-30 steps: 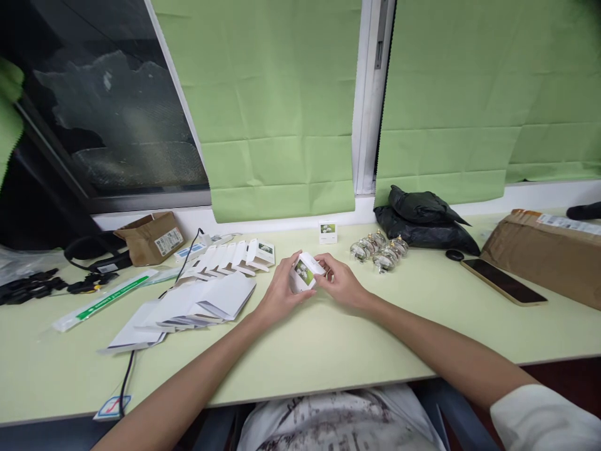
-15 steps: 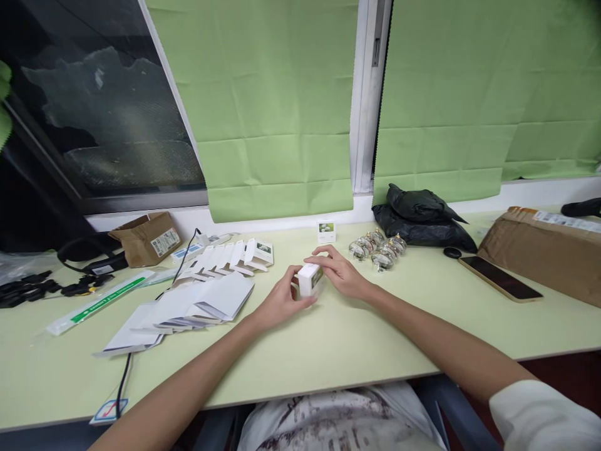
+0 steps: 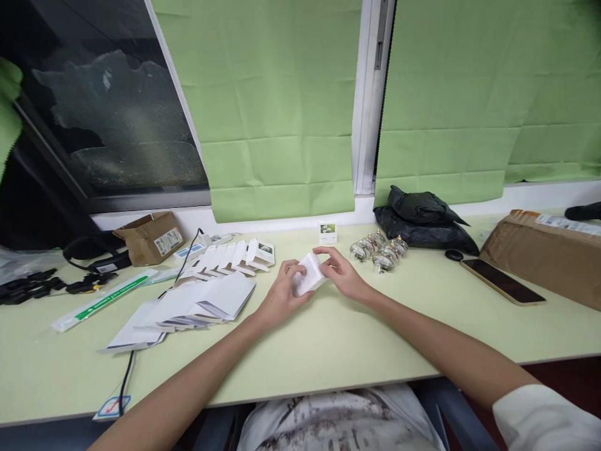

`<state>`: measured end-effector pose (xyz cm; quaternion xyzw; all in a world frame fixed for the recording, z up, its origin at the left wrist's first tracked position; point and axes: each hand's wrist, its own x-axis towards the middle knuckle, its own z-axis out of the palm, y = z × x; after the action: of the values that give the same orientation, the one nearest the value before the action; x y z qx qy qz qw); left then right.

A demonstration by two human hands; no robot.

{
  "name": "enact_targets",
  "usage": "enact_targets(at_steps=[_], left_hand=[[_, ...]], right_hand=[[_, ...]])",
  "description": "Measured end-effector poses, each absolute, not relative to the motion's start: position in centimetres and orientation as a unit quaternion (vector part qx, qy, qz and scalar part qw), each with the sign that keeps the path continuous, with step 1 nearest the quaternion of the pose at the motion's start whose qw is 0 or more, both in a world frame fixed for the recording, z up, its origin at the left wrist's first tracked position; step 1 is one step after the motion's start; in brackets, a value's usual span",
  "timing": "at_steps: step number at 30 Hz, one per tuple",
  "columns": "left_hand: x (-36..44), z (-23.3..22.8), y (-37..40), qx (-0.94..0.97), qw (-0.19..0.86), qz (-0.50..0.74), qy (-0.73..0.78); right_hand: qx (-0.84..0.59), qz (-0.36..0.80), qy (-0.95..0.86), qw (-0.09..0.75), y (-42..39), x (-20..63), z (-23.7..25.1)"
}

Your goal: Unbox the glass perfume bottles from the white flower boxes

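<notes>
White small carton at centre; pale green tabletop. Green blinds at 12 o'clock, black bag at 2 o'clock, brown parcel at 3 o'clock. White flat cartons at 9 o'clock.

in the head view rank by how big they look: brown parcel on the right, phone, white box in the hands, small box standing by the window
1. brown parcel, cut by the frame edge
2. phone
3. white box, held by left hand and right hand
4. small standing box, farther off, so perhaps alike in real size
</notes>
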<state>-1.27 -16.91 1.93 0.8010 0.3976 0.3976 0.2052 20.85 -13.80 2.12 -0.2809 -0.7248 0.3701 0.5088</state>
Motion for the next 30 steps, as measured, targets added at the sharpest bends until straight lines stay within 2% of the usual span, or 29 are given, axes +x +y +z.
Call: enact_targets(at_steps=[4,17,23,30], left_hand=[[-2.0,1.9,-16.6,0.822,0.133,0.382,0.401],[-2.6,1.6,-16.2,0.858,0.049,0.361,0.362],[-2.7,1.2,-15.9,0.850,0.052,0.375,0.367],[-2.3,1.6,-16.5,0.844,0.077,0.358,0.393]], right_hand=[[-0.289,0.395,-0.716,0.498,-12.8,21.0,1.3],[-0.282,0.404,-0.731,0.471,-12.2,21.6,1.1],[-0.279,0.420,-0.725,0.469,-12.0,21.6,0.9],[-0.253,0.494,-0.691,0.463,-12.1,21.5,1.1]])
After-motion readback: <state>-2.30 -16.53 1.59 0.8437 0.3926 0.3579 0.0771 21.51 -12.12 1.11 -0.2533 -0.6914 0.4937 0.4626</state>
